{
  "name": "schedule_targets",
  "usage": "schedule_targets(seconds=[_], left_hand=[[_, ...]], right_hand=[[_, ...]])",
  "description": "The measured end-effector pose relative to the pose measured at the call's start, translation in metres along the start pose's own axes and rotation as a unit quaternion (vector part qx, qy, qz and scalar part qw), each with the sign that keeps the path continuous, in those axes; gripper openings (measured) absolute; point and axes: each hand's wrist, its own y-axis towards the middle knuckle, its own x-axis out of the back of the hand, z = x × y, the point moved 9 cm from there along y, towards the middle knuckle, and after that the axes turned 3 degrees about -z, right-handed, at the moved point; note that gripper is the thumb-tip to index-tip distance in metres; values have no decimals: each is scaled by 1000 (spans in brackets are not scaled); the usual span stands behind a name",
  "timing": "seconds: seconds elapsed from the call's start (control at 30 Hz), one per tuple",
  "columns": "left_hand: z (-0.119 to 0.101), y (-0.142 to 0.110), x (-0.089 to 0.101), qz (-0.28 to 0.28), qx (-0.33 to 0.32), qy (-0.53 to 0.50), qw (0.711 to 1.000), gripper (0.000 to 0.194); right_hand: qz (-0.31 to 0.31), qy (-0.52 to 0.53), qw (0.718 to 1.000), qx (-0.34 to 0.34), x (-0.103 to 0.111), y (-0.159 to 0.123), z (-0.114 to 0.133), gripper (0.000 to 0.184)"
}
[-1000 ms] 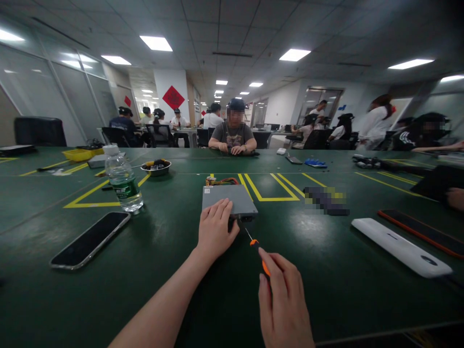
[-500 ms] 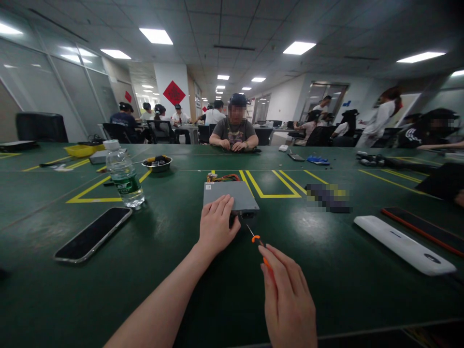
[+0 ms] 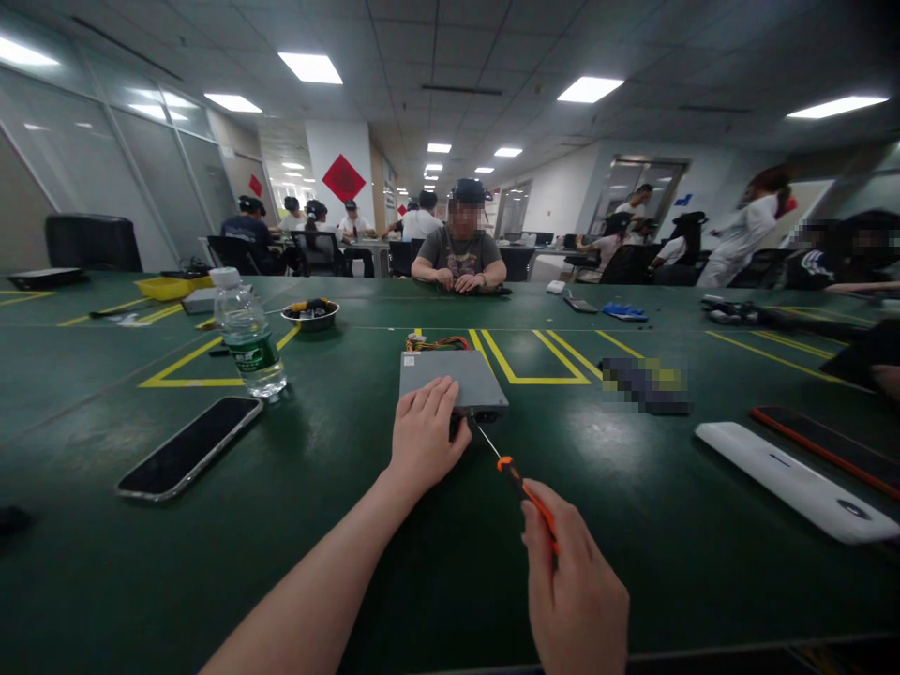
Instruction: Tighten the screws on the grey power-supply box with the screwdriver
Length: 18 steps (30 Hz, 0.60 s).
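A grey metal computer power supply unit (image 3: 472, 371) lies flat on the green table, its bundle of coloured wires (image 3: 442, 344) at the far side. My left hand (image 3: 428, 433) grips its near left corner, fingers laid over the top and thumb at the near face. In my right hand (image 3: 575, 574) is a screwdriver (image 3: 517, 477) with an orange and black handle. Its thin shaft points up and left to the unit's near face, by my left thumb. Whether the tip touches a screw is too small to tell.
On the left are a phone (image 3: 191, 448), a water bottle (image 3: 247, 342), a metal bowl (image 3: 310, 316) of tools and a yellow tray (image 3: 169, 287). To the right lies a long white device (image 3: 787, 478). Across the table sits a person (image 3: 460, 248).
My right hand has moved slightly right, and more of the screwdriver's handle now shows. My left hand stays on the power supply unit. The whole view has shifted a little.
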Motion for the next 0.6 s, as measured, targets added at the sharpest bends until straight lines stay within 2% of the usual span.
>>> schedule_targets(seconds=[0.1, 0.27, 0.33, 0.5, 0.6], left_hand=[[-1, 0, 0, 3, -2, 2, 1000, 41], [-1, 0, 1, -5, 0, 9, 1000, 40], [-1, 0, 1, -4, -2, 11, 1000, 40], [-1, 0, 1, -9, 1, 9, 1000, 41], [-1, 0, 1, -9, 3, 7, 1000, 41]], right_hand=[[31, 2, 999, -18, -4, -1, -9, 30], [-5, 25, 996, 80, 2, 0, 15, 29], [-14, 35, 995, 96, 4, 0, 21, 27], [29, 38, 999, -22, -6, 0, -3, 30], [43, 59, 997, -24, -9, -4, -5, 30]])
